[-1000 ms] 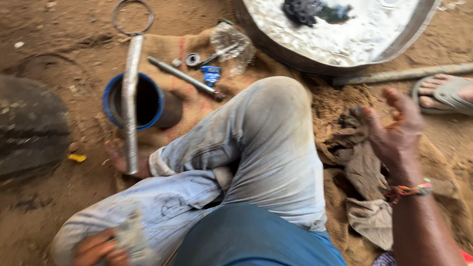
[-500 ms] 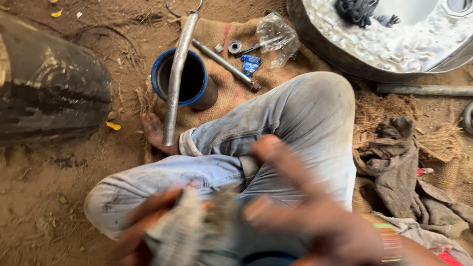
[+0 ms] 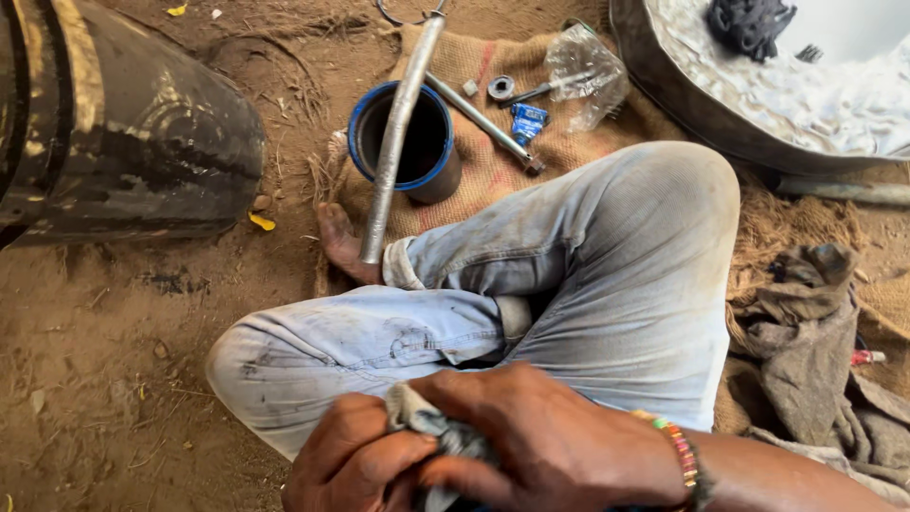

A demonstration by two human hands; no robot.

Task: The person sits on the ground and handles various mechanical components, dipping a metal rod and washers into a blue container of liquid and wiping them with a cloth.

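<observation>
both hands work low in the view above the crossed legs: the left hand (image 3: 355, 460) and the right hand (image 3: 550, 446) have their fingers closed around one grey rag (image 3: 431, 436), which is bunched between them. one metal pipe (image 3: 398, 123) lies across one blue-rimmed can (image 3: 422, 156) on the burlap sack (image 3: 569, 142), well apart from the hands. bare dirt floor (image 3: 104, 351) lies open to the left.

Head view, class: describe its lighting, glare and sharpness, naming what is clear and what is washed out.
Head view: soft daylight, no hard shadows; the metal pipe and blue-rimmed can are sharp; the water in the big metal basin glares pale at top right; both hands, left hand and right hand, around a grey rag, sit cropped at the bottom edge.
</observation>
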